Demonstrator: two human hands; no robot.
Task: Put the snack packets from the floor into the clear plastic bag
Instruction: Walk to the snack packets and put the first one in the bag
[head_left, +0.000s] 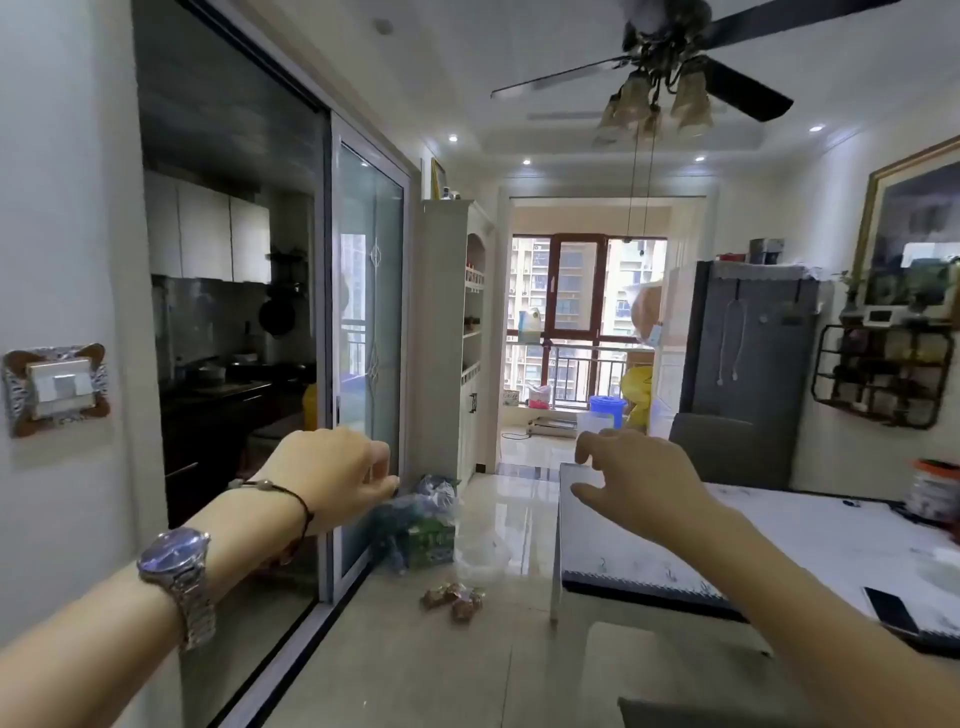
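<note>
Both hands, left hand (337, 478) and right hand (639, 478), are hovering released, grasping nothing. The snack packets (453, 600) are lying low centre; the clear plastic bag (485, 556), seemingly just behind, is hard to see and could be missed.

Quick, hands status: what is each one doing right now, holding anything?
Left hand: fingers curled loosely, nothing visible in its grip.
Right hand: open, fingers spread, holding nothing.

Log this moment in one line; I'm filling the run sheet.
left hand: empty | right hand: empty | snack packets: on floor | clear bag: floor
</note>
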